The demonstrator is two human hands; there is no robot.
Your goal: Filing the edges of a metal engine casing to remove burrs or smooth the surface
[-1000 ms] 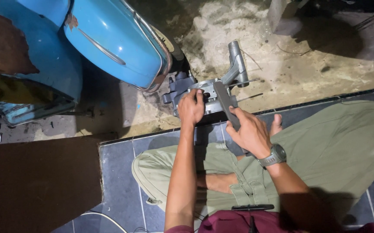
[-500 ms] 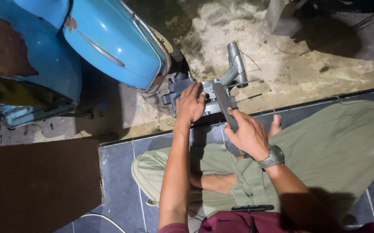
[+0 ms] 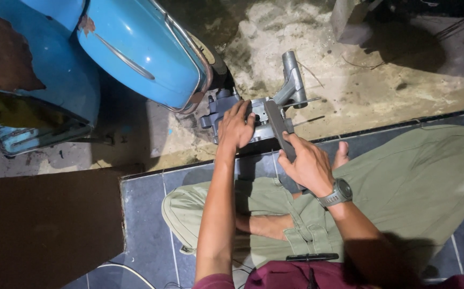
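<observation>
A grey metal engine part (image 3: 290, 88) with a tube-like arm lies on the dirty concrete floor beside a blue scooter. My left hand (image 3: 235, 127) rests on top of that part, fingers spread and pressing down. My right hand (image 3: 308, 163), with a grey wristwatch, grips a long dark flat tool (image 3: 279, 126) whose tip reaches onto the part next to my left fingers. I sit cross-legged in olive trousers on dark tiles, one bare foot showing by my right hand.
The blue scooter body (image 3: 141, 51) with a chrome-trimmed fender stands at the upper left, close to the part. A brown board (image 3: 44, 225) covers the lower left. A grey block (image 3: 349, 21) sits at the top right. A dark phone (image 3: 312, 257) lies on my lap.
Both hands stay on the part and the tool with almost no shift. The view has moved slightly, nothing else differs.
</observation>
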